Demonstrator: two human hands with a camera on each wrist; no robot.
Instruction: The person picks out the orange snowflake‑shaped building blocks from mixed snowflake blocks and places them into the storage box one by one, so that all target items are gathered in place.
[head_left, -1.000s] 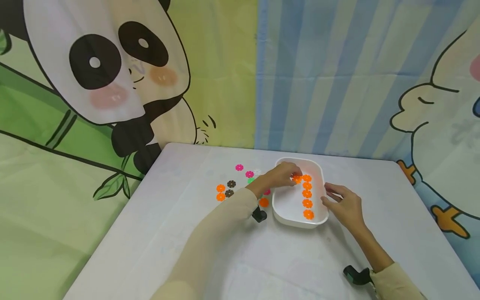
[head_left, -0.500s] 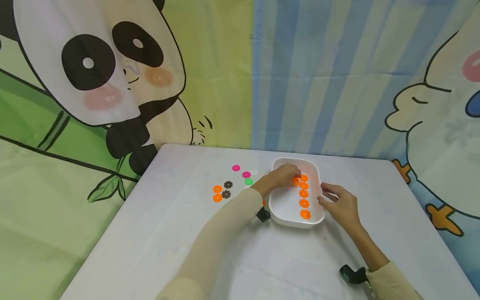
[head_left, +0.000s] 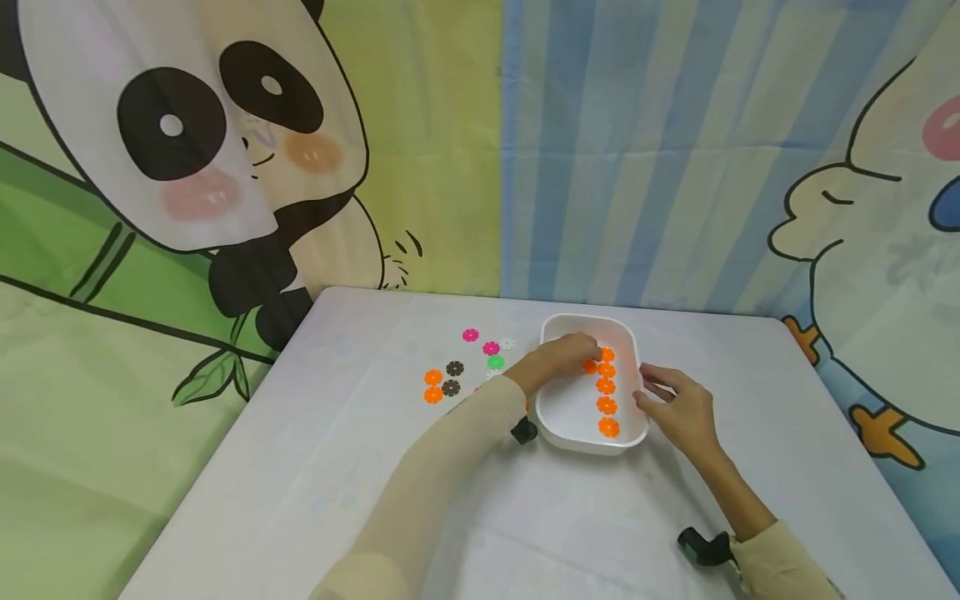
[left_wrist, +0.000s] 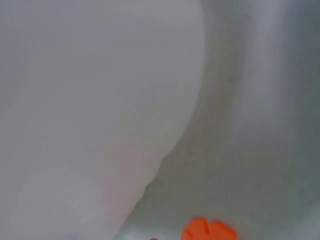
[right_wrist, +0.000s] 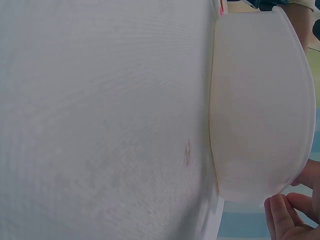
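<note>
A white plastic tray point(head_left: 566, 417) with rounded corners stands on the table. Several orange snowflake-shaped building discs point(head_left: 607, 405) form a column inside it. My left hand point(head_left: 564, 357) reaches in over the left side, its curled fingers holding an orange disc point(head_left: 589, 367) beside the top of that column; the fingertips are partly hidden. My right hand point(head_left: 681, 408) holds the tray's right rim between thumb and fingers. The right wrist view shows those fingers point(right_wrist: 281, 212) at the rim of the tray point(right_wrist: 260, 110). The left wrist view shows mostly a close, blurred pale surface.
Left of the tray lie loose discs: orange point(head_left: 432, 386), dark brown point(head_left: 454, 367), pink point(head_left: 470, 335), green point(head_left: 495, 362) and white point(head_left: 507, 343). My left forearm point(head_left: 450, 450) covers part of them. A printed curtain point(head_left: 585, 150) hangs behind the table point(head_left: 525, 517).
My left fingers have shifted the orange disc slightly toward the column and nearer to me. The right hand stays at the rim. The head view has turned slightly.
</note>
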